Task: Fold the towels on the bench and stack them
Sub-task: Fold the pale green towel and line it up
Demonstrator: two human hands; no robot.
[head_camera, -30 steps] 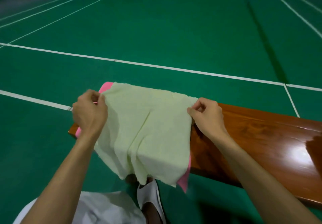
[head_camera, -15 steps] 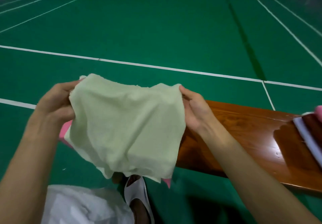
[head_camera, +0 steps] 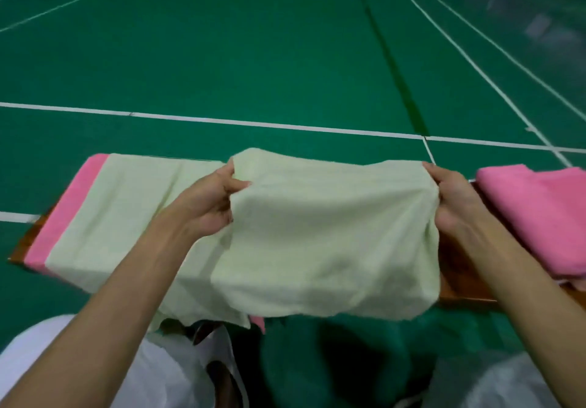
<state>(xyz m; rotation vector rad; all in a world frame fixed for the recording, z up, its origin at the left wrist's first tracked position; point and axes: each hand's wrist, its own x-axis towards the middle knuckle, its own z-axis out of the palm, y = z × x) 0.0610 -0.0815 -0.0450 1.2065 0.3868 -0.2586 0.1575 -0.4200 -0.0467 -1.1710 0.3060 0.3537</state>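
The pale green terry towel [head_camera: 326, 233] hangs just above the glossy brown wooden bench [head_camera: 463, 287], stretched between the left hand [head_camera: 206, 208] and the right hand [head_camera: 450, 208]. Each hand pinches an upper corner between thumb and fingers. The fold looks half done. Next it likely needs halving again, then setting on the folded pink towels [head_camera: 545, 217] nearby.

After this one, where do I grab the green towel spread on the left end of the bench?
I'd take the spread green towel by its near edge, coming from your side and below: that edge drapes over the bench and hangs free, while the rest lies flat on a pink towel. The left hand and right hand are busy with the held green towel.
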